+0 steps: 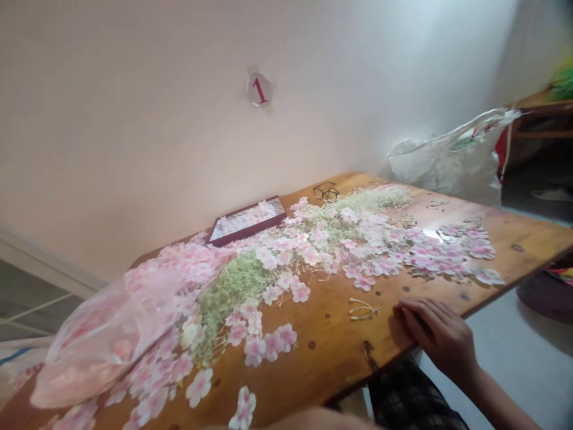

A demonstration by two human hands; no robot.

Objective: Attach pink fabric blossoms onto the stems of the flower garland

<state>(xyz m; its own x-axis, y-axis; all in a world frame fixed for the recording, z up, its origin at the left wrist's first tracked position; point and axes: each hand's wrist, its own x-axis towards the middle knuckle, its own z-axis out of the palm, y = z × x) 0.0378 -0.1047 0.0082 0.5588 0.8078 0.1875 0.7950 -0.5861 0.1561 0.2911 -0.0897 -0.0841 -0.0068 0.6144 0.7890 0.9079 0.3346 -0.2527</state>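
The right hand [436, 334] lies flat and empty, fingers closed together, fingertips [400, 309] on the wooden table [322, 352], just beside a twist of pale wire [363, 309], near pink artificial blossoms [273, 343]. A blur [313, 420] at the bottom edge may be the left hand; its state cannot be told.

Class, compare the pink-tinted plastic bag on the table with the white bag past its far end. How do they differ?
The pink-tinted plastic bag lies on the wooden table; the white bag sits beyond the table's far end. The pink-tinted one looks plump with blossoms; the white one looks slack, one edge pulled up. Both are thin, crinkled plastic.
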